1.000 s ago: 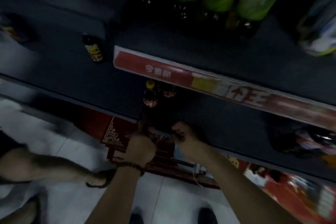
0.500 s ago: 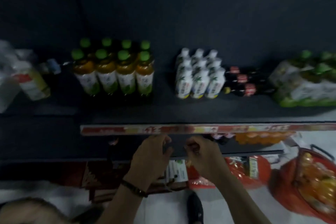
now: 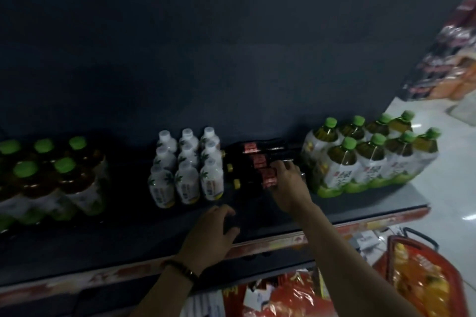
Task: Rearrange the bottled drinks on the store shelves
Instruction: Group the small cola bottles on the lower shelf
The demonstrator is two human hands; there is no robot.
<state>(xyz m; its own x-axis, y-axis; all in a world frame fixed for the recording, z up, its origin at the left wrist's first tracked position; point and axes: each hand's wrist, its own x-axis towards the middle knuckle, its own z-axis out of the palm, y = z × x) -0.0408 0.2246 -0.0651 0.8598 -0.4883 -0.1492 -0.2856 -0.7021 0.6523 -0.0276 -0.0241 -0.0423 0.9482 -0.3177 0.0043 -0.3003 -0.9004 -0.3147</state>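
Observation:
Three dark cola bottles with red labels and yellow caps lie on their sides on the dark shelf, between a block of white bottles and a wrapped pack of green-capped tea. My right hand grips the nearest lying cola bottle over its red label. My left hand is curled at the shelf's front edge around a dark bottle that barely shows in the dim light. More green-capped tea bottles stand at the far left.
A red price strip runs along the shelf's front edge. A red shopping basket with orange packs sits on the floor at lower right. Wrapped drink packs are stacked at upper right by the white tiled floor.
The view has risen from the lower shelf to this shelf. Both hands have come up from below the price strip; the right now rests on the lying cola bottles.

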